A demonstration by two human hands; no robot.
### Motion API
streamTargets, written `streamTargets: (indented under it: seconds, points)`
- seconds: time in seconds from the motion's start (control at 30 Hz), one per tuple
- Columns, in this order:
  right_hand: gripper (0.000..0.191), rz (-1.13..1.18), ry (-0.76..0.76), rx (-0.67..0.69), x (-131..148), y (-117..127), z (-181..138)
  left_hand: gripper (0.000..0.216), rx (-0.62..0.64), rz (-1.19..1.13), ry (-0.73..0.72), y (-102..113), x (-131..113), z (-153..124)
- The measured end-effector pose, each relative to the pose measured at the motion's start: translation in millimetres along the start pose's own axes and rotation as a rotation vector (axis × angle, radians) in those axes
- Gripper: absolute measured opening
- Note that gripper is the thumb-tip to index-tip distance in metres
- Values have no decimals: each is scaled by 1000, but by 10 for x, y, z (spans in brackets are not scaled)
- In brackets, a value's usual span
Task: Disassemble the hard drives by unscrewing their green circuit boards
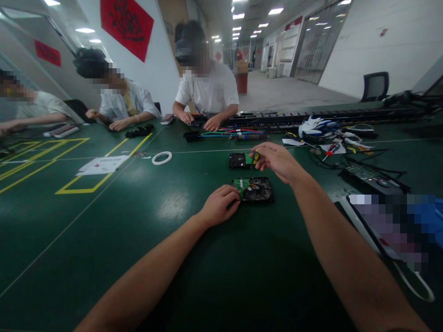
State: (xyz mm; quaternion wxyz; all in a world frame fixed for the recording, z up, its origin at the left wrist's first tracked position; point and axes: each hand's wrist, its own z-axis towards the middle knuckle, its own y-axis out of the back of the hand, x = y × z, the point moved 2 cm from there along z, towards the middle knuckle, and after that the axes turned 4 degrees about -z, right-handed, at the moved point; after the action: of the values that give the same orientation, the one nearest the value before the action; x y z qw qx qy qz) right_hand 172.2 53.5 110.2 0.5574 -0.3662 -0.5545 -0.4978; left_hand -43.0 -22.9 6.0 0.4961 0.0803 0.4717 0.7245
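A hard drive (258,189) lies flat on the green table, its green circuit board and dark metal underside facing up. My left hand (221,203) is closed on its left edge, the fingers resting over the board's corner. Above the drive, my right hand (277,159) pinches the yellow-and-black handle of a small screwdriver (255,159). The screwdriver is upright, and its thin shaft is too faint to tell whether the tip touches the drive. Just behind lies a second hard drive (238,160), partly hidden by the screwdriver and my right fingers.
A white tape roll (162,158) and a paper sheet (102,165) lie left. At right are a red screwdriver (330,151), gloves (316,127), a circuit-board unit (377,177) and a phone (384,226). Cables (228,134) lie behind the drives. Several people work across the table.
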Motion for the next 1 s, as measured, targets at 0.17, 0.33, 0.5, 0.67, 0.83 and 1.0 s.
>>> streamTargets:
  seconds: [0.17, 0.33, 0.5, 0.67, 0.83, 1.0]
  points:
    - [15, -112, 27, -36, -38, 37, 21, 9, -5, 8, 4, -2, 2, 2]
    - [14, -133, 33, -37, -24, 31, 10, 8, -4, 3, 0, 0, -6, 10]
    - [14, -43, 0, -9, -9, 7, 2, 9, 0, 4, -4, 0, -13, 12]
    - [12, -10, -25, -12, -12, 15, 7, 8, -4, 7, 2, -4, -4, 7]
    - [13, -107, -1, -61, -38, 39, 26, 8, -6, 0, -4, -12, 6, 0]
    - [15, -114, 1, -41, -38, 31, 19, 8, -10, -3, -4, -3, 1, 0]
